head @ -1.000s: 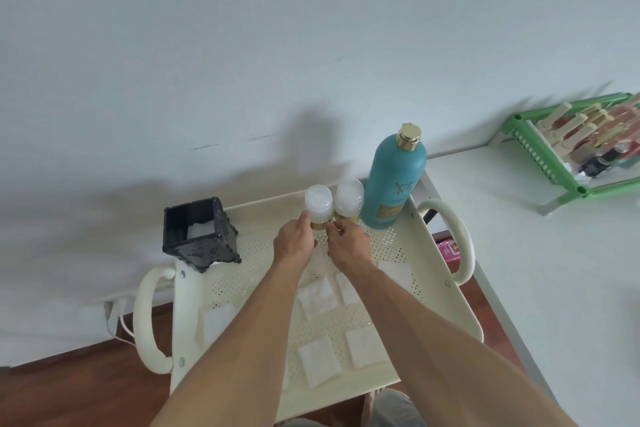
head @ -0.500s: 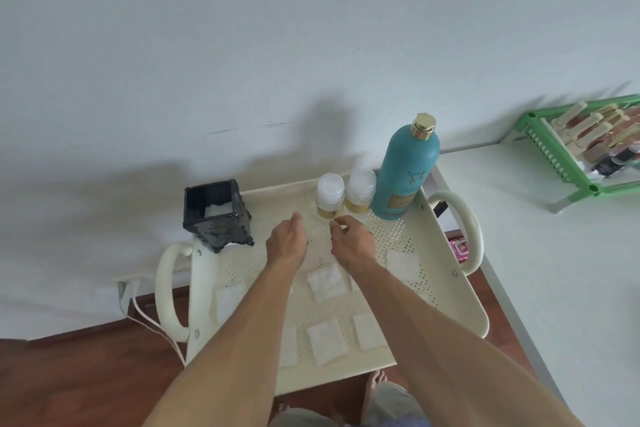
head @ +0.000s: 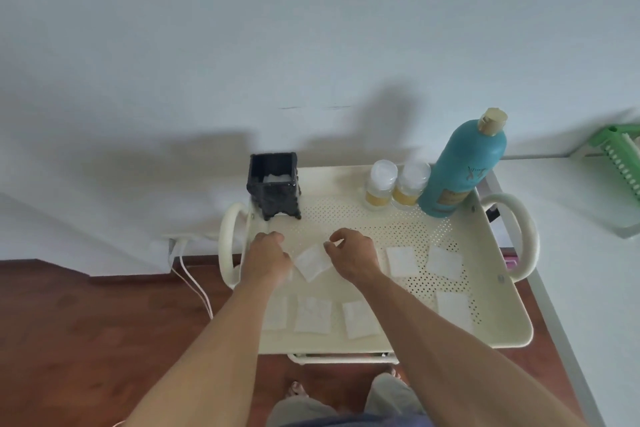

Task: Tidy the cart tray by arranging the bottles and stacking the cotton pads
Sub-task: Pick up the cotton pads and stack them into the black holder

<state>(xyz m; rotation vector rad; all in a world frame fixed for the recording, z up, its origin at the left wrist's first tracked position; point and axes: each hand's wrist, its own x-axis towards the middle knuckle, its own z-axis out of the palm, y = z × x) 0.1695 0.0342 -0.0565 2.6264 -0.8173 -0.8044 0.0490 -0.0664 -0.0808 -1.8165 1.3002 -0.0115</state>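
On the cream perforated tray (head: 381,229), a tall teal bottle (head: 462,166) stands at the back right with two small white-capped jars (head: 379,189) (head: 410,189) to its left. Several square cotton pads lie scattered: one tilted pad (head: 313,262) between my hands, others at the right (head: 401,261) (head: 445,262) and along the front (head: 313,315). My right hand (head: 353,256) pinches the tilted pad's upper right corner. My left hand (head: 266,256) is curled, knuckles up, at that pad's left edge; its fingertips are hidden.
A black square holder (head: 273,184) with something white inside stands at the tray's back left corner. Looped handles (head: 230,246) (head: 526,236) stick out at both tray ends. A white table (head: 588,270) with a green rack (head: 620,156) is at the right. Cables (head: 194,284) hang at the left.
Both hands have let go of the two small jars and drawn back toward me and to the left. The right hand has taken hold of a cotton pad's corner.
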